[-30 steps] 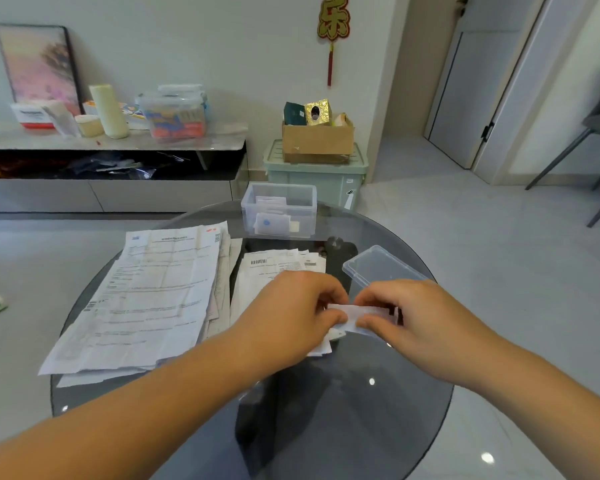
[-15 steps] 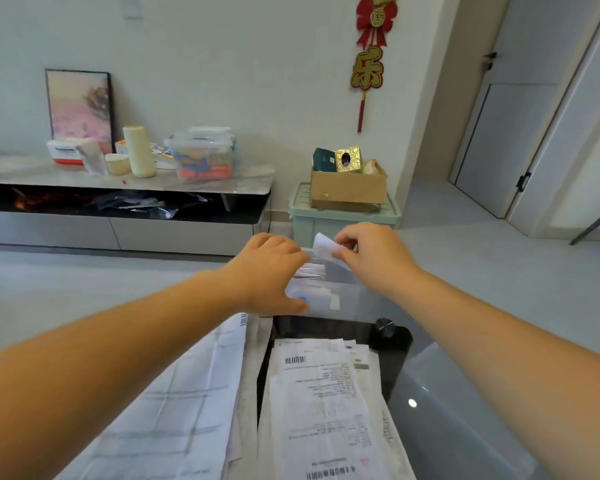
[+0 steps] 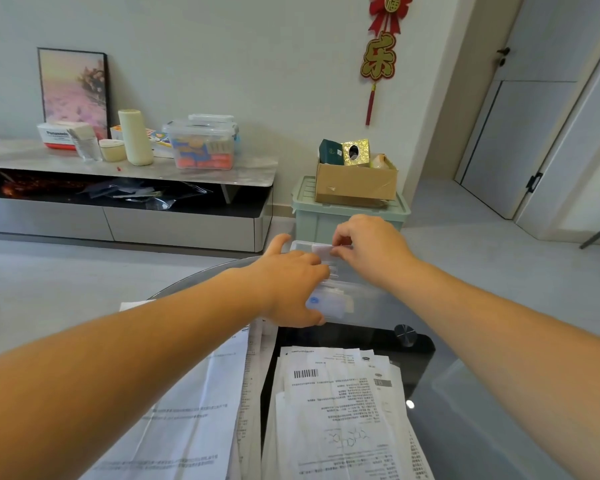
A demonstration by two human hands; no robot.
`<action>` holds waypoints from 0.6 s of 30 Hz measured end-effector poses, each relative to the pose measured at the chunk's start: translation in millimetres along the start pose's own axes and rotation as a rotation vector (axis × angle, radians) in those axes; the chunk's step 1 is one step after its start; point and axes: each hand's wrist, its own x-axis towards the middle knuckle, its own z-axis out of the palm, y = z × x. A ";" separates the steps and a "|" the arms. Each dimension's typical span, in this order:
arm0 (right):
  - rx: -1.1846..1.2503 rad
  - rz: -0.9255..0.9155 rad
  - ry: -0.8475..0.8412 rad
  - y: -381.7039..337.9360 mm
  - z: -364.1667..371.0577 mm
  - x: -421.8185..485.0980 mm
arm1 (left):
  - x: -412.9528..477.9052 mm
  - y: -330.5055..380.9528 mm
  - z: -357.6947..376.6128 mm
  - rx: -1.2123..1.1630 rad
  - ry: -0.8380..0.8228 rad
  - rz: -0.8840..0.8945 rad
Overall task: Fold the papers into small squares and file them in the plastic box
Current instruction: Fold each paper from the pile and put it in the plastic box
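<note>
The step in hand is the filing: one square is folded and is being put into the plastic box (image 3: pixel 371 303), which stands on the glass bench (image 3: pixel 471 420) at 12 o'clock from the person. The right hand (image 3: pixel 374 249) has its grip clamped on the folded paper (image 3: pixel 321 251), thumb and fingertips pinching its 3 o'clock end just above the box's far rim. The left hand (image 3: pixel 291 282) lies over the box's 9 o'clock corner, thumb against the near wall and fingers reaching in among the squares already filed. Whether its grip clamps the wall or only steadies it cannot be told.

The paper is a short strip held on edge. Its long axis runs from 9 to 3 o'clock, parallel to the box's long side, and its free end points to 9 o'clock.

The next move likely calls for lowering the paper edge-first into the gap, then letting go. Many unfolded papers (image 3: pixel 340 410) lie at 6 o'clock, so much of the task is left.
</note>
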 end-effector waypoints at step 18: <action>0.026 -0.003 0.077 -0.2 4.8 -3.7 | -0.4 -0.5 1.3 -0.069 0.015 0.005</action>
